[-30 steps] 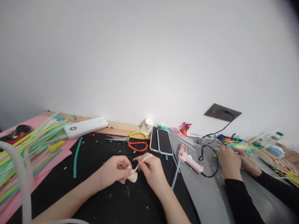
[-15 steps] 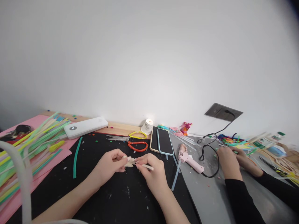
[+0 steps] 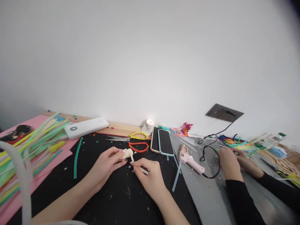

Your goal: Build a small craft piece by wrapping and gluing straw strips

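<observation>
My left hand (image 3: 106, 164) pinches a small cream coiled piece (image 3: 127, 153), apparently wound from a pipe cleaner, above the black mat (image 3: 122, 197). From its right side a cream strand (image 3: 132, 158) runs down into the closed fingers of my right hand (image 3: 150, 175). The strand's loose end sticks out past those fingers. Something small and dark shows at my right fingertips; I cannot tell what it is. Just behind the hands lie scissors (image 3: 138, 147) with one yellow and one red handle loop. A teal pipe cleaner (image 3: 77, 159) rests left of my left arm.
Two phones (image 3: 166, 142) lie behind my right hand, near a small white cup (image 3: 148, 127). A pink glue gun (image 3: 192, 161) trails a black cord. Coloured pipe cleaners (image 3: 39, 156) and a white case (image 3: 86, 127) are at left. Another person's hands (image 3: 231, 161) work at right.
The cream piece has turned and risen slightly, and its coiled top now shows. My right hand has shifted a little down, drawing the strand out between both hands.
</observation>
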A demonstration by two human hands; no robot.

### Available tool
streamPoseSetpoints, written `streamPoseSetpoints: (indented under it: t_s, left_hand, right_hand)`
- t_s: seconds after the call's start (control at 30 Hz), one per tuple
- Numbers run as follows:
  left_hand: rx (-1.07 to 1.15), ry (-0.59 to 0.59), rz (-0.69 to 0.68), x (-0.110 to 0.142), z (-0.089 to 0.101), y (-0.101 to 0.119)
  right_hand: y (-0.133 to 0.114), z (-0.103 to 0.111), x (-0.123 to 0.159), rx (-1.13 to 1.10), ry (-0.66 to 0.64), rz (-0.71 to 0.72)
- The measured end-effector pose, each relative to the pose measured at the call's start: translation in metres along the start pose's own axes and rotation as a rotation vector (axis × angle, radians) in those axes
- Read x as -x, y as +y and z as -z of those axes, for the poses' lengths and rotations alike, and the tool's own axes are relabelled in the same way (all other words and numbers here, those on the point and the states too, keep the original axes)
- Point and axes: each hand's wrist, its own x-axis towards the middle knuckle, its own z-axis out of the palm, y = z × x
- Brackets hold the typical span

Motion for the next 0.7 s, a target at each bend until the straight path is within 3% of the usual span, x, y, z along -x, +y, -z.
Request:
streamPoseSetpoints:
  t_s: [0.2,0.5,0.7]
  left_hand:
    - [0.109,0.011,0.035,-0.001,0.0,-0.001]
    - [0.195,-0.017,0.068,-0.002,0.0,0.0]
    - [0.203,-0.032,0.056,0.0,-0.002,0.0]
  right_hand:
    - [-0.002,-0.002,-0.001,-0.133,-0.037,-0.052]
    - [0.016,-0.011,-0.004,-0.429,-0.002,-0.232]
    - [0.013,-0.01,-0.003,-0.461,-0.001,-0.255]
